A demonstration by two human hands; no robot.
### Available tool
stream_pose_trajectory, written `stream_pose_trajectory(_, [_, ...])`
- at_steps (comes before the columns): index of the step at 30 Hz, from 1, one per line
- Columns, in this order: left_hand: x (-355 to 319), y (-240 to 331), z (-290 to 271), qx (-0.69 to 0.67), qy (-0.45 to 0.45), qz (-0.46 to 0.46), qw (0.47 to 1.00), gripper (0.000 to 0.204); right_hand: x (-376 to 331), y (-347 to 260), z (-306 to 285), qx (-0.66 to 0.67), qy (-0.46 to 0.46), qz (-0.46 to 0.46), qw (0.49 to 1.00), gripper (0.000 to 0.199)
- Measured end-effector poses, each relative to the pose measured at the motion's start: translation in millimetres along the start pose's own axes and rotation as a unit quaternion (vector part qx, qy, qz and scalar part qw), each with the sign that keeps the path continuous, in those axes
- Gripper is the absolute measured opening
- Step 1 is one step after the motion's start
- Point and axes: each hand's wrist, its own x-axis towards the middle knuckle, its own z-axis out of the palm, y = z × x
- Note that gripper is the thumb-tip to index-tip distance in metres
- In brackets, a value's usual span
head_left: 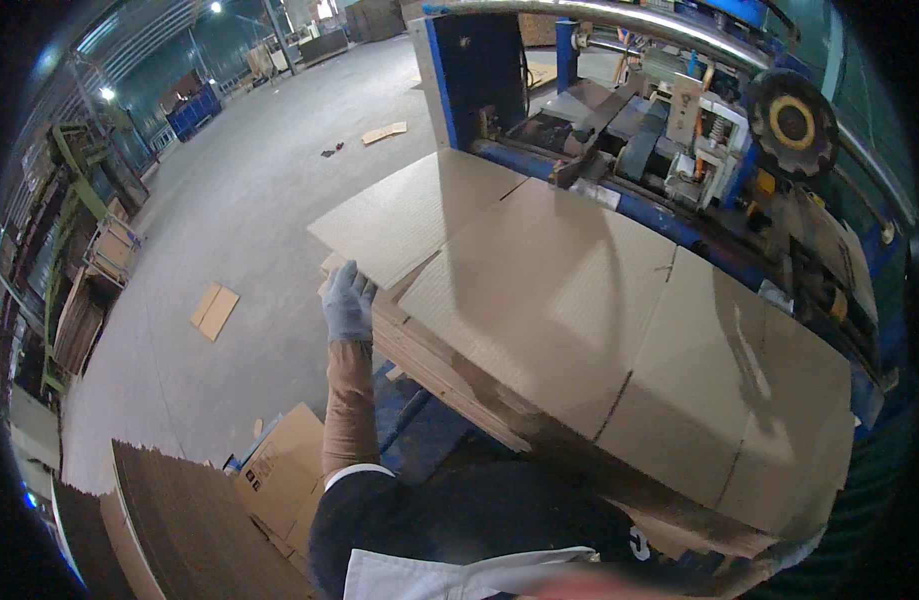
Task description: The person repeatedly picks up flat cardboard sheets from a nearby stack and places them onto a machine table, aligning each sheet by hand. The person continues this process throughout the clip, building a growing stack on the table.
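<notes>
A large creased cardboard sheet [549,290] lies across the top of a stack of flat cardboard [449,375], with dark slots cut along its fold lines. My left hand [349,302], in a grey glove, grips the left edge of the cardboard, fingers bent against it. At the near right corner of the stack is my right hand [804,548], gloved too and only partly in sight; its fingers are hidden by the cardboard and the dark rim of the picture.
Along the far side of the sheet stands a blue machine [639,150] with rollers and a dark toothed wheel [791,120]. More stacked cardboard [179,520] stands at lower left. Loose cardboard pieces [215,310] lie on the grey floor [249,220]. Green racking [79,190] is at far left.
</notes>
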Motion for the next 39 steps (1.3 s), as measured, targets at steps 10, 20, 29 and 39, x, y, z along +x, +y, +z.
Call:
stream_pose_trajectory(10, [92.4, 30.1, 27.3, 0.017, -0.174, -0.069, 0.982, 0.045, -31.7, -42.9, 34.2, 0.245, 0.018, 0.080, 0.966, 0.040])
stream_pose_trajectory(20, [6.3, 35.0, -7.1, 0.353, -0.303, 0.079, 0.882, 0.037, -157.4, -219.8, -9.7, -0.063, -0.093, 0.051, 0.992, 0.040])
stream_pose_trajectory(29, [-126.7, -60.8, 49.0, 0.558, -0.670, 0.369, 0.323, 0.051, -213.3, -174.7, 57.4, -0.228, -0.498, -0.472, 0.691, 0.041])
stream_pose_trajectory(39, [-109.9, -90.6, 75.1, 0.513, -0.644, 0.429, 0.372, 0.054, -170.8, -149.0, 105.2, -0.234, -0.496, -0.487, 0.679, 0.066])
